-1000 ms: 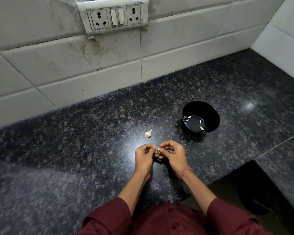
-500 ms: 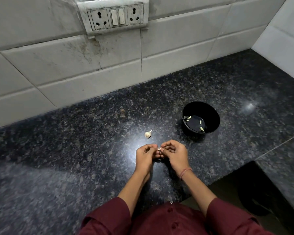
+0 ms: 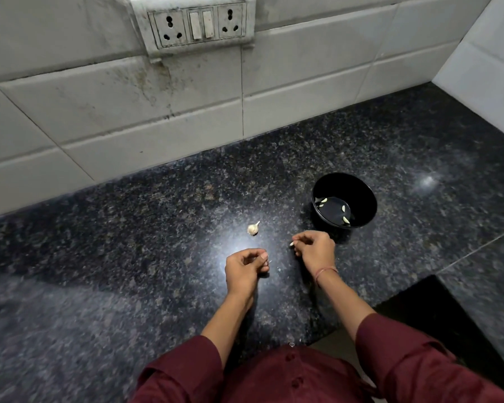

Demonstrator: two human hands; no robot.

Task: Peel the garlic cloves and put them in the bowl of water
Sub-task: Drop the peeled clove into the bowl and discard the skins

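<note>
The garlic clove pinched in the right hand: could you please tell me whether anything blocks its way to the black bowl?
Nothing visible does. The right hand pinches the garlic clove beside the black bowl; only dark countertop lies between.

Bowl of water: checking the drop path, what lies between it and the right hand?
Nothing: in the head view only bare countertop separates the right hand, pinching a clove, from the bowl.

Peeled cloves (image 3: 344, 208) in black bowl (image 3: 361, 196) water; one clove (image 3: 292, 243) in right hand (image 3: 314, 248).

Right hand (image 3: 314, 250) with clove (image 3: 291, 243) pulled away from left hand (image 3: 245, 267).
</note>
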